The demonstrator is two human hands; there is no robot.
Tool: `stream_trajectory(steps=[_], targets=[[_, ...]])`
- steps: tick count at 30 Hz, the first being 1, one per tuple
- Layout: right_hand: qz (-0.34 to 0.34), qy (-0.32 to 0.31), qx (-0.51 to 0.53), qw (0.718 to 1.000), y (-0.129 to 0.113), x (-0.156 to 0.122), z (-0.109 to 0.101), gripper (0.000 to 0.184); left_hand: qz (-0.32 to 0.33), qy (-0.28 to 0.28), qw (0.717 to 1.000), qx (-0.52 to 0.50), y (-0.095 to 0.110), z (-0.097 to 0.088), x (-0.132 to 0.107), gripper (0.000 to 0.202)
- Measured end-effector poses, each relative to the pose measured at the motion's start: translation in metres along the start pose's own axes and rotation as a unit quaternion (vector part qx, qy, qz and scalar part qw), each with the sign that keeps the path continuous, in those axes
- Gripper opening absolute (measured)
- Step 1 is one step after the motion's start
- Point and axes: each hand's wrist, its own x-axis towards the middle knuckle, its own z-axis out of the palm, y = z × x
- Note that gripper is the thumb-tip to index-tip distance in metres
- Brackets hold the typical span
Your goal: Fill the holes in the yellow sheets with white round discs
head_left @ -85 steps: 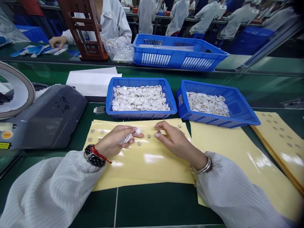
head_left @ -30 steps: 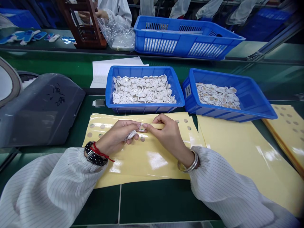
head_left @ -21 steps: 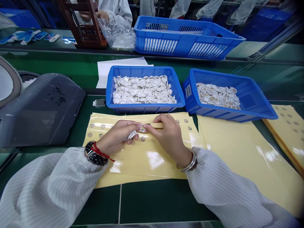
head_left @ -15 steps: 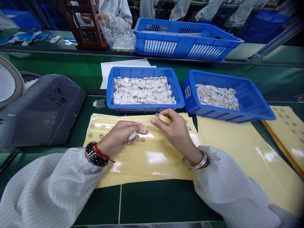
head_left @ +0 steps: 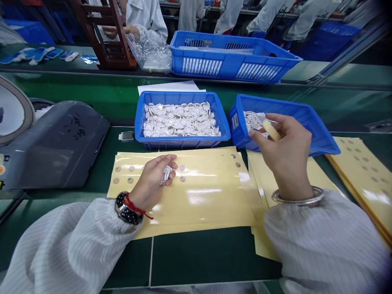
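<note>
My left hand (head_left: 156, 177) is closed around a small stack of white round pieces (head_left: 166, 174), above the left part of a glossy yellow sheet (head_left: 208, 208). Round grey stickers (head_left: 182, 168) dot that sheet. Over the near left side of the right blue bin (head_left: 312, 122), my right hand (head_left: 283, 147) has its thumb and fingers apart, and no piece shows between them. A pale yellow cover, like a finger cot (head_left: 271, 130), is on one of its fingers. White round pieces (head_left: 252, 119) lie in this bin, partly hidden by the hand.
Another blue bin (head_left: 182, 141), full of white round pieces, stands behind the sheet. A grey machine (head_left: 58, 147) is at the left and a small device (head_left: 126, 136) beside it. Yellow sheets (head_left: 364, 163) lie at right. Beyond are a blue basket (head_left: 232, 61) and a co-worker (head_left: 147, 20).
My right hand has moved from above the yellow sheet to the right bin. The white piece at my left fingertips is gone from there, and the left fingers have curled in around the stack.
</note>
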Motion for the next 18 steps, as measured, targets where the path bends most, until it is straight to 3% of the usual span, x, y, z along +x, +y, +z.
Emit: stream_trajectory(steps=[1,3,5,6,9,12,18], targets=[[-0.003,-0.039,-0.005,0.999,-0.001,-0.003,-0.001,0.042,0.016,0.019,1.0,-0.018,-0.003,0.002,-0.001,0.017],[-0.038,-0.19,0.046,0.98,-0.008,-0.021,0.004,0.034,0.019,0.045,0.998,-0.044,-0.006,0.005,-0.002,0.017],[-0.081,-0.354,0.089,0.927,-0.017,-0.043,0.017,0.02,-0.006,0.05,0.996,-0.071,-0.005,0.006,-0.004,0.016],[-0.093,-0.394,0.089,0.91,-0.021,-0.053,0.024,0.02,-0.016,0.044,0.995,-0.085,-0.004,0.006,-0.004,0.015],[-0.104,-0.419,0.072,0.899,-0.022,-0.065,0.042,0.012,-0.025,-0.024,0.995,-0.095,0.003,0.0,-0.005,0.015],[-0.111,-0.417,0.079,0.899,-0.015,-0.059,0.046,0.008,-0.056,-0.102,0.992,-0.038,0.007,-0.007,-0.002,0.021],[-0.106,-0.431,0.051,0.895,-0.019,-0.058,0.042,0.011,-0.045,-0.118,0.992,-0.008,0.004,-0.015,0.007,0.016]])
